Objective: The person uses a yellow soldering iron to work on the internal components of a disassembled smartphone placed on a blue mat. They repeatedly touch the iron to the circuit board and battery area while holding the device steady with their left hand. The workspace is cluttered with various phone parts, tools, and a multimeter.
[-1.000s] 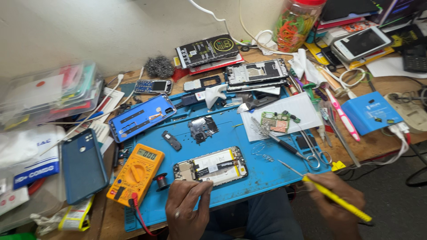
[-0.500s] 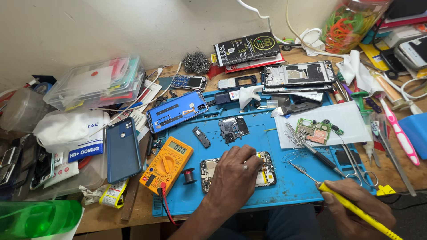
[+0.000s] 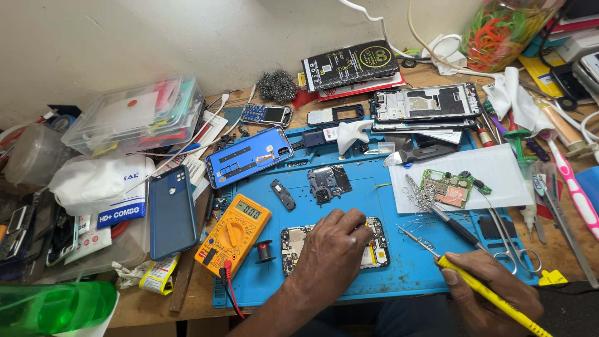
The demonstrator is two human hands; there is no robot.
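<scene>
Blue silicone repair mat [image 3: 374, 206] covered the middle of the wooden worktop [image 3: 187, 299]. On its near part lay an opened smartphone [image 3: 296, 246], back removed, just right of a yellow multimeter [image 3: 234, 234]. Left hand [image 3: 331, 253] rested flat on that phone, fingers [image 3: 349, 219] loosely spread. Right hand [image 3: 493, 299] had its fingers clamped around a yellow-handled soldering iron [image 3: 480, 290], tip just right of the phone.

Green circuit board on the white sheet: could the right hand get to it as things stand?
Probably yes. The right hand holds a yellow soldering iron just below the green circuit board; only loose solder wire lies nearby.
</scene>
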